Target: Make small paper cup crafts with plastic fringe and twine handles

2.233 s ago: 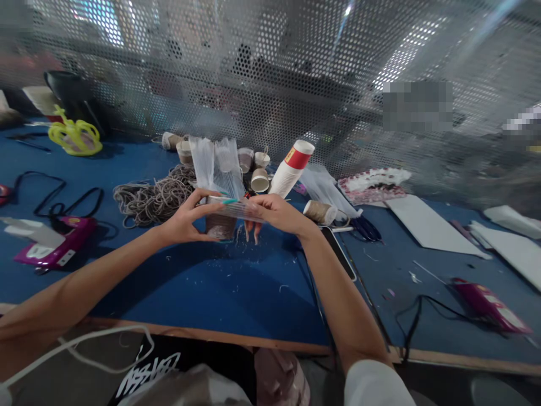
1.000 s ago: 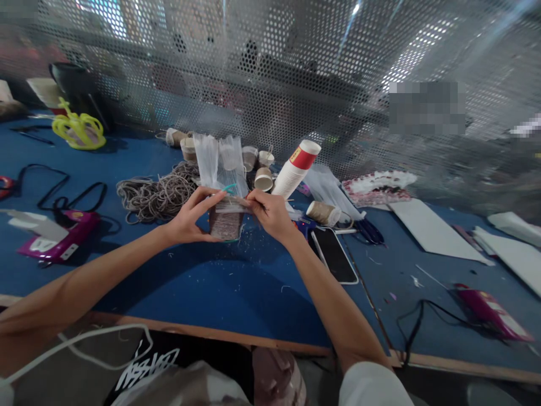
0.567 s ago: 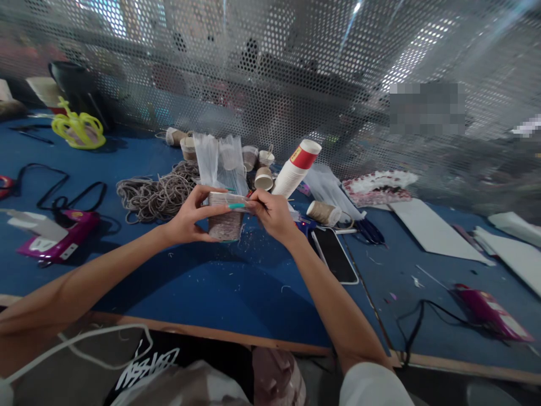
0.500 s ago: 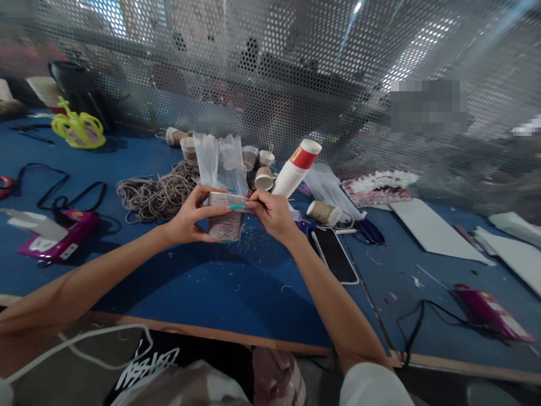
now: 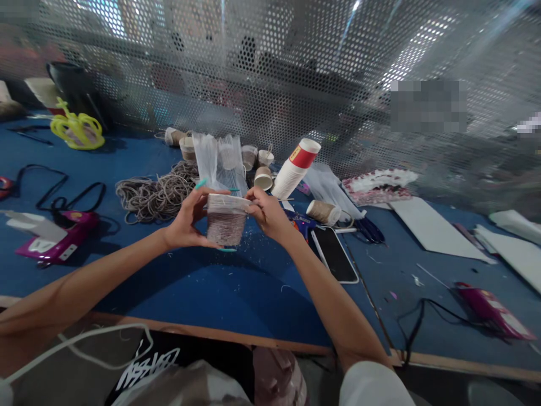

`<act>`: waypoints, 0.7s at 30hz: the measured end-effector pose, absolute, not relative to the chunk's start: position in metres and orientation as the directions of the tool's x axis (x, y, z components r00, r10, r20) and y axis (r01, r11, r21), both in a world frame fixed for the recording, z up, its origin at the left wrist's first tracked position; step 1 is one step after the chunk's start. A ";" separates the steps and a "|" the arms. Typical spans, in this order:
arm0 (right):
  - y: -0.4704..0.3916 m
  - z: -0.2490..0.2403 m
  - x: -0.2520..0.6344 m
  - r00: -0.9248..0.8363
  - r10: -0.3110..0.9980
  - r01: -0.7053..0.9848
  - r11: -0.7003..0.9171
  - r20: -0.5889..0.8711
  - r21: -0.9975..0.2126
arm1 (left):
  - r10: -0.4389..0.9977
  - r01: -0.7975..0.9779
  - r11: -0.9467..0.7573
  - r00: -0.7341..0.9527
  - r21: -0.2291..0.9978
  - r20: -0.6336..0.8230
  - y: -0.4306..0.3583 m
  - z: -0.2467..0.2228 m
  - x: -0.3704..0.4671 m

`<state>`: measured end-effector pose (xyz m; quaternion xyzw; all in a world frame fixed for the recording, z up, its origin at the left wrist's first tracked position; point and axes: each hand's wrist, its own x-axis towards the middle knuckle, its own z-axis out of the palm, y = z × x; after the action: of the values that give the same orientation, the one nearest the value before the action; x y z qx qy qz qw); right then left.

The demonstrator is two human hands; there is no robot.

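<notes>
A paper cup (image 5: pixel 225 225) wound with brownish-grey cord, its white rim bare, is held above the blue table. My left hand (image 5: pixel 192 220) grips it from the left, thumb and fingers at its top and base, with turquoise nails showing. My right hand (image 5: pixel 267 211) pinches the cup's rim at the right side. Just behind the hands lie a heap of grey cord (image 5: pixel 158 194) and a sheer white ribbon-like material (image 5: pixel 207 158). A leaning stack of white paper cups (image 5: pixel 291 172) rises behind my right hand.
A phone (image 5: pixel 335 254), a blue glue gun (image 5: pixel 302 221) and a twine spool (image 5: pixel 323 212) lie right of the hands. Purple devices (image 5: pixel 63 237) with black cables rest at both sides. A yellow crown (image 5: pixel 78 128) stands back left. A perforated metal screen (image 5: pixel 270 73) borders the table.
The left thumb has moved off the cup's front side to the top, uncovering the wrapped side. My right hand has shifted slightly and still pinches the rim.
</notes>
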<state>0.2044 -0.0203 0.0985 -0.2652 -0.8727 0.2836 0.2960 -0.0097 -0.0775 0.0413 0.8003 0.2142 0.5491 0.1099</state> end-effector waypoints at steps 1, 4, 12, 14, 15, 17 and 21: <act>-0.021 0.099 0.205 -0.692 0.631 0.295 0.690 0.351 -0.661 | 0.503 0.235 -0.862 0.287 0.449 0.815 -0.078 0.041 -0.009; -0.020 0.097 0.206 -0.697 0.643 0.280 0.651 0.317 -0.705 | 0.565 0.250 -0.822 0.248 0.511 0.787 -0.081 0.041 -0.007; -0.021 0.093 0.197 -0.652 0.705 0.099 0.446 0.281 -0.889 | 0.541 0.140 -0.841 0.221 0.523 0.811 -0.083 0.044 -0.005; -0.023 0.093 0.195 -0.604 0.746 0.049 0.387 0.281 -0.921 | 0.544 0.158 -0.839 0.237 0.520 0.805 -0.083 0.045 -0.004; -0.024 0.092 0.194 -0.586 0.761 0.022 0.359 0.279 -0.933 | 0.550 0.159 -0.835 0.242 0.526 0.800 -0.083 0.045 -0.003; -0.024 0.092 0.193 -0.571 0.778 -0.024 0.301 0.260 -0.953 | 0.561 0.117 -0.827 0.245 0.550 0.791 -0.083 0.046 -0.002; -0.024 0.091 0.194 -0.619 0.759 -0.078 0.197 0.202 -0.977 | 0.529 -0.040 -0.830 0.259 0.556 0.808 -0.082 0.046 0.000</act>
<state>0.1936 -0.0235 0.0914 -0.2486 -0.6852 0.5829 0.3591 -0.0003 -0.0822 0.0458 0.7554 0.1618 0.5869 0.2422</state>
